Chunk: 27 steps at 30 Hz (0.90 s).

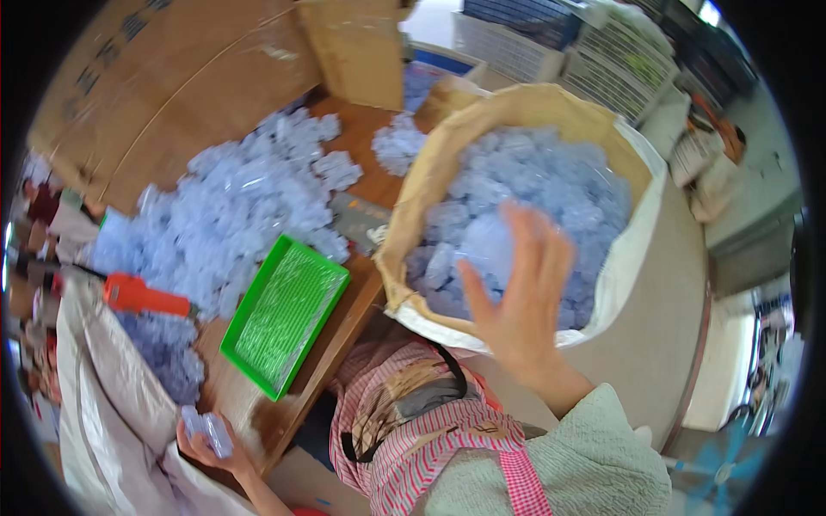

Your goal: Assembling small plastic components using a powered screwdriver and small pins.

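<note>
Low on the left, my left hand [209, 445] is closed around a small clear bluish plastic piece [209, 430], beside the table's front edge. My right hand [527, 297], slightly blurred, is over the wide sack [637, 249] with its fingers spread. A rounded clear plastic piece [485, 242] lies between its thumb and fingers, apparently loose. Similar translucent pieces [568, 163] fill the sack. On the table, a large heap of bluish plastic pieces [232, 189] spreads behind a green tray [284, 314] that has small clear bits in it.
An orange-handled tool [146, 296] rests at the heap's left side. A grey flat object [360, 219] lies between heap and sack. Cardboard [189, 95] walls the back of the wooden table [249, 421]. White cloth [103, 378] hangs at left; crates [508, 47] stand behind the sack.
</note>
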Each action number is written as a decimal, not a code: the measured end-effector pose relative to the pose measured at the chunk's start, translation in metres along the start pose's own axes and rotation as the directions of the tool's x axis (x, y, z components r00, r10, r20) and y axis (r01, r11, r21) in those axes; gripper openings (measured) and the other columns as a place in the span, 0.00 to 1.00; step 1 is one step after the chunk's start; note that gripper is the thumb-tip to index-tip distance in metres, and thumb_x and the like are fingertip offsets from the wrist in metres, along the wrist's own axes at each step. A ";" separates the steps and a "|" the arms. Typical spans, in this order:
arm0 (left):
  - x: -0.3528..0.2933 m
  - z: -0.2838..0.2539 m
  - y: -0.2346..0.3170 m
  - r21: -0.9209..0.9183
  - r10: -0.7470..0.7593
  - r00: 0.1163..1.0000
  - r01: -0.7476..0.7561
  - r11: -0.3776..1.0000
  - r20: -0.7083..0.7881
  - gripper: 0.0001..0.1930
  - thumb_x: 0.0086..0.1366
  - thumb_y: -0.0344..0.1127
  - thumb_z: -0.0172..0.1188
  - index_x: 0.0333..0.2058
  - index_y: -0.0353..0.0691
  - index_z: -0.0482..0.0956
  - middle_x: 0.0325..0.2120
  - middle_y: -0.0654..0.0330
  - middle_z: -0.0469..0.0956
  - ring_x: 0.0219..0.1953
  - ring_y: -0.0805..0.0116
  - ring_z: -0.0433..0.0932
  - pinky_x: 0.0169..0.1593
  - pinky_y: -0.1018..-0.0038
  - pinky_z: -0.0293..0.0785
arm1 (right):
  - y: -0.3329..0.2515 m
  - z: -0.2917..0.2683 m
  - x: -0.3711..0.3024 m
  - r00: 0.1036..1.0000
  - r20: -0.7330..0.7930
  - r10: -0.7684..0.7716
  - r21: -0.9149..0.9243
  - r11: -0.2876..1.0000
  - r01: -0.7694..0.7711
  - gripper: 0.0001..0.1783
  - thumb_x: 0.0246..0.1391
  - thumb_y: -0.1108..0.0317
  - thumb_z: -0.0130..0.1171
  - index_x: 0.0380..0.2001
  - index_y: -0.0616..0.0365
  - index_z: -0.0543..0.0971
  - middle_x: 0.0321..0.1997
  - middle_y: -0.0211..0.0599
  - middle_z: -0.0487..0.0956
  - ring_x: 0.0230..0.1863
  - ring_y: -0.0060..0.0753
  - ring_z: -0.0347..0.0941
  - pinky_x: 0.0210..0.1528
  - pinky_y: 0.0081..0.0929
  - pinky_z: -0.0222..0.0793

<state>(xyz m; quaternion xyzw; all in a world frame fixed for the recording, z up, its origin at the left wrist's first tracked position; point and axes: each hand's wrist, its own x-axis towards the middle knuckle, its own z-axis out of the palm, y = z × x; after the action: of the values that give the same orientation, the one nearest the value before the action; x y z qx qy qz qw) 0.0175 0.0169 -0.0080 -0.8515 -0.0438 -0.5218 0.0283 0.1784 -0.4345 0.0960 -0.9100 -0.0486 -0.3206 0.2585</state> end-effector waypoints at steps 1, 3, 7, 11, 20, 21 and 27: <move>0.017 0.005 0.024 -0.103 0.026 0.998 -0.031 0.994 -0.049 0.23 0.52 0.29 0.75 0.33 0.40 0.64 0.50 0.42 0.73 0.49 0.44 0.75 0.48 0.51 0.75 | 0.006 -0.011 0.008 0.988 -0.136 0.071 -0.196 0.976 -0.097 0.37 0.48 0.64 0.70 0.61 0.58 0.68 0.62 0.54 0.65 0.63 0.60 0.56 0.65 0.53 0.50; 0.045 0.021 0.066 -0.298 0.103 0.984 -0.142 0.944 -0.143 0.24 0.52 0.35 0.77 0.33 0.41 0.64 0.50 0.40 0.71 0.49 0.42 0.75 0.46 0.50 0.78 | 0.015 -0.020 0.006 0.993 -0.083 0.085 -0.133 0.986 -0.096 0.41 0.49 0.62 0.69 0.65 0.57 0.65 0.66 0.55 0.59 0.66 0.59 0.51 0.67 0.53 0.44; 0.107 0.067 0.221 -0.729 0.106 0.973 -0.224 0.647 -0.205 0.29 0.49 0.33 0.78 0.44 0.57 0.68 0.55 0.48 0.64 0.51 0.42 0.73 0.45 0.51 0.79 | 0.023 -0.024 -0.004 0.977 0.166 0.136 -0.037 0.991 -0.132 0.36 0.50 0.60 0.68 0.61 0.55 0.68 0.63 0.50 0.63 0.65 0.56 0.55 0.67 0.52 0.46; 0.137 0.116 0.330 -0.967 0.258 0.946 0.143 0.212 0.197 0.37 0.43 0.36 0.82 0.46 0.52 0.63 0.54 0.47 0.66 0.51 0.43 0.74 0.49 0.54 0.78 | 0.053 -0.026 -0.023 0.845 0.477 0.241 -0.159 0.969 -0.187 0.34 0.49 0.57 0.67 0.59 0.56 0.70 0.63 0.52 0.64 0.67 0.59 0.53 0.64 0.57 0.49; 0.162 0.145 0.410 -0.842 0.637 0.553 0.389 0.373 0.537 0.39 0.52 0.33 0.73 0.61 0.46 0.65 0.65 0.41 0.56 0.67 0.37 0.58 0.61 0.55 0.68 | 0.095 -0.086 -0.010 0.686 0.530 0.499 -0.495 0.839 -0.228 0.42 0.45 0.52 0.72 0.60 0.59 0.69 0.73 0.45 0.56 0.70 0.64 0.50 0.64 0.72 0.53; 0.162 0.145 0.403 -0.830 0.642 0.527 0.378 0.411 0.558 0.40 0.53 0.34 0.73 0.63 0.45 0.62 0.65 0.41 0.56 0.67 0.37 0.58 0.61 0.55 0.67 | 0.096 -0.087 -0.005 0.686 0.526 0.503 -0.496 0.837 -0.233 0.42 0.45 0.52 0.72 0.60 0.59 0.69 0.73 0.45 0.56 0.70 0.64 0.50 0.64 0.72 0.53; 0.150 0.141 0.366 -0.763 0.629 0.434 0.315 0.564 0.645 0.41 0.59 0.47 0.68 0.65 0.38 0.59 0.65 0.41 0.58 0.67 0.34 0.55 0.67 0.50 0.56 | 0.107 -0.036 0.022 0.750 0.660 0.056 -0.254 0.955 0.152 0.57 0.33 0.46 0.77 0.67 0.44 0.63 0.74 0.52 0.51 0.72 0.64 0.47 0.65 0.75 0.44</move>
<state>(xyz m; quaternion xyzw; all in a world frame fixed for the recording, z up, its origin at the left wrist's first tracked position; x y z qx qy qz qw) 0.2486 -0.3271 0.0609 -0.8981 0.2841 0.0534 -0.3315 0.2028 -0.5464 0.0857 -0.9905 -0.1124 0.0112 0.0789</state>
